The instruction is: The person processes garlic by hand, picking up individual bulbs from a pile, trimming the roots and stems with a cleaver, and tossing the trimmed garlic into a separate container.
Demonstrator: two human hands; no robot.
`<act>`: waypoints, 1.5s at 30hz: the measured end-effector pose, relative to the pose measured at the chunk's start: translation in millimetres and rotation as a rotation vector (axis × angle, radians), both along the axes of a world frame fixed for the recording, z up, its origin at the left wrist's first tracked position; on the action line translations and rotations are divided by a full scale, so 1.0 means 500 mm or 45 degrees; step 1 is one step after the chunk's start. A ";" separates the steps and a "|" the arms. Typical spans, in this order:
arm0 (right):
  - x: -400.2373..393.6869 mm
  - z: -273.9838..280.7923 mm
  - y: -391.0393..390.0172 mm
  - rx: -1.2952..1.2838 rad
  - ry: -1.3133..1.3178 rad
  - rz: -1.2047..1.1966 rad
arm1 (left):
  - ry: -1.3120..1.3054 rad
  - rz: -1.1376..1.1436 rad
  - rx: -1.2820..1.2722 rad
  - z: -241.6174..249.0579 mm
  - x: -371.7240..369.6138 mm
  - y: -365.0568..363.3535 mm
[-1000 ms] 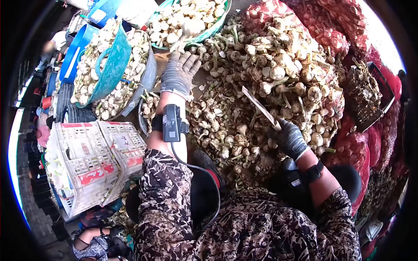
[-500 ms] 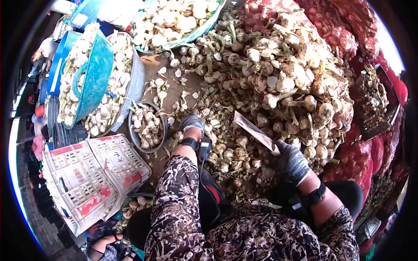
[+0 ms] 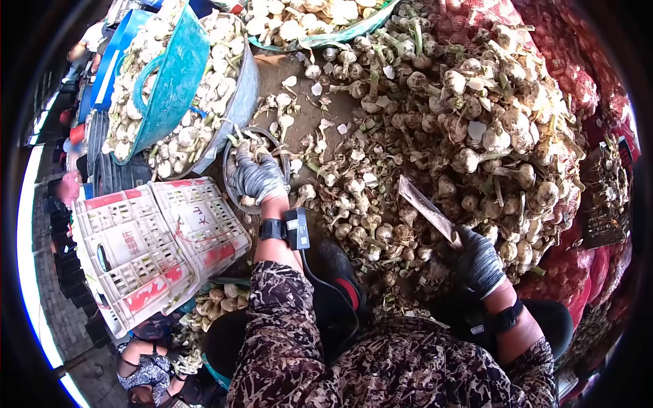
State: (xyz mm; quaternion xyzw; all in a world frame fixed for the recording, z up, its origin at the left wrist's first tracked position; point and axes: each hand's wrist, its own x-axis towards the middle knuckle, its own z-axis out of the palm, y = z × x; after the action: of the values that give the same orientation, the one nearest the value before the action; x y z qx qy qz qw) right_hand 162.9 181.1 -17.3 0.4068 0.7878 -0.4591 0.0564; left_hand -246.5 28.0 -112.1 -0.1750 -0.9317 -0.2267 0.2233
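My left hand (image 3: 260, 177), in a grey striped glove, is over the small round bowl (image 3: 229, 182) of garlic bulbs, its fingers spread at the bulbs. Whether a bulb is under the palm is hidden. In a matching glove, my right hand (image 3: 479, 261) is closed round the handle end of a flat, dirty blade (image 3: 426, 206), which points up and to the left over the garlic. Loose garlic bulbs (image 3: 371, 221) lie on the ground between my hands, at the foot of a large garlic heap (image 3: 493, 136).
Garlic fills a teal tub (image 3: 178, 75), a grey tub (image 3: 246, 81) and a green-rimmed basket (image 3: 340, 34). A white and red crate (image 3: 163, 238) stands at the left. Red mesh sacks (image 3: 554, 282) are at the right. Another person (image 3: 146, 367) sits at the lower left.
My left hand has moved from the scattered bulbs on the ground to the small bowl, and its fingers now show spread. My right hand still holds the blade. The view has shifted.
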 end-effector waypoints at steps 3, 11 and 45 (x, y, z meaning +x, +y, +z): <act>-0.014 0.006 -0.002 -0.085 -0.060 -0.010 | 0.006 -0.212 -0.298 0.038 0.068 0.026; 0.001 -0.025 -0.004 -0.123 -0.030 -0.060 | -0.692 -0.638 -1.300 -0.168 0.122 0.025; -0.019 0.087 -0.051 0.453 0.108 0.580 | -0.228 -1.791 -0.360 0.131 0.411 -0.038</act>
State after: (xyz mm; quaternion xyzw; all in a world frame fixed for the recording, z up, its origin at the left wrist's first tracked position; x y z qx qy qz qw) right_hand 153.6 155.8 26.1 0.2035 0.9286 -0.3059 0.0527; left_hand -41.1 8.9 -46.6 -0.7413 -0.6336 -0.2074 -0.0775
